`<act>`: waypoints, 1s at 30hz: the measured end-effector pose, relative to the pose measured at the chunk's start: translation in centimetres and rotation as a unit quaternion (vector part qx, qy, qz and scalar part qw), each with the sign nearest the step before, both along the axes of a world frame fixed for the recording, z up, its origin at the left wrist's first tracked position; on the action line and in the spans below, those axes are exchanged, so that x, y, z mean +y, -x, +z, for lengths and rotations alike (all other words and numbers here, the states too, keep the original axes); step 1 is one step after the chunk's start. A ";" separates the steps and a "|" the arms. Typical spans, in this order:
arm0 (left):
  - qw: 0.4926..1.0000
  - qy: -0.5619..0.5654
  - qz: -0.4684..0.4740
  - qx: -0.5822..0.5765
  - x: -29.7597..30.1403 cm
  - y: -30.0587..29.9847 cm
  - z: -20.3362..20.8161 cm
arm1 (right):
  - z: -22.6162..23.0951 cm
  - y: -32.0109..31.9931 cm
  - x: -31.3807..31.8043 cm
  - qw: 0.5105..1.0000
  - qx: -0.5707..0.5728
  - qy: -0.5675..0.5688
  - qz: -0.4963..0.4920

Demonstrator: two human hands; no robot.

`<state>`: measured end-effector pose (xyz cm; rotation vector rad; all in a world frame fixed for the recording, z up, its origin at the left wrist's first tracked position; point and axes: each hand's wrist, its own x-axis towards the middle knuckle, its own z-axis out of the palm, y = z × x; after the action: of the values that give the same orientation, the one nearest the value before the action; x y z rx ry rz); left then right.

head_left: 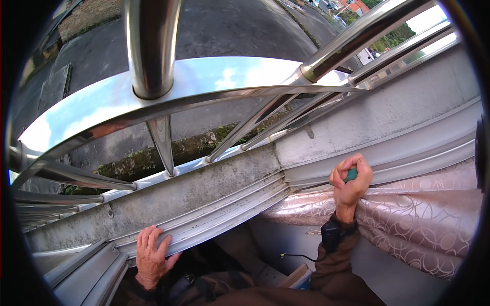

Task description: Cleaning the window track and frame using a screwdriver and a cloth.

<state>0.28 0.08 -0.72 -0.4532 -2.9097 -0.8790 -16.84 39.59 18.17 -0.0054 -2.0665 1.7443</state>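
My right hand (348,189) is closed around the green handle (350,175) of what looks like a screwdriver. Its thin dark shaft points left, toward the joint in the metal window track (214,220); the tip is too small to make out. At the lower left, my left hand (152,256) lies on the track's inner edge, fingers stretched out and holding nothing. The ridged track runs from the left hand up to that joint, and a wider pale frame (403,153) carries on to the right.
Beyond a stained concrete ledge (214,186) stands a shiny steel railing (224,76) with thick bars. Pink patterned curtain cloth (418,219) hangs beside my right forearm. A sliding window sash (94,275) is at lower left. A thin black cable (298,256) shows below.
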 end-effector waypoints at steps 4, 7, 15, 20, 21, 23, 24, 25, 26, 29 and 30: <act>1.000 0.003 0.001 -0.002 0.0 0.0 0.0 | -0.2 0.6 -0.2 1.000 -0.018 0.001 0.006; 1.000 0.005 0.001 -0.001 0.0 -0.1 0.0 | -0.3 0.8 -0.5 1.000 -0.025 0.003 0.010; 1.000 0.004 -0.003 -0.010 0.1 -0.5 0.0 | -1.7 -2.8 0.0 0.997 0.059 0.004 0.046; 1.000 -0.004 -0.003 -0.005 -0.1 -0.5 -0.1 | -5.8 -7.0 0.1 0.980 0.183 -0.022 0.079; 1.000 -0.007 -0.008 -0.001 -0.1 -0.2 0.0 | -7.0 -7.6 1.0 0.975 0.211 0.022 0.060; 1.000 -0.003 -0.008 -0.003 -0.2 -0.4 -0.1 | -7.1 -7.3 1.3 0.980 0.188 0.014 0.062; 1.000 -0.007 -0.004 0.002 -0.1 -0.3 -0.3 | -6.4 -6.9 1.3 0.982 0.180 0.007 0.063; 1.000 -0.011 0.000 0.007 0.0 -0.2 -0.3 | -5.5 -6.2 0.5 0.987 0.152 0.004 0.042; 1.000 -0.010 -0.001 0.004 0.0 -0.3 -0.2 | -5.2 -5.7 0.4 0.990 0.140 -0.006 0.030; 1.000 -0.006 0.000 0.000 0.2 -0.3 0.0 | -2.9 -4.0 -0.3 0.992 0.121 -0.016 0.007; 1.000 -0.003 0.000 0.002 0.1 -0.3 0.0 | -2.1 -3.8 -0.7 0.993 0.116 -0.018 0.000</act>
<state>0.55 0.21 -0.69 -0.4528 -2.9025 -0.8861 -13.00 38.91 16.11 0.1992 -1.9281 1.6227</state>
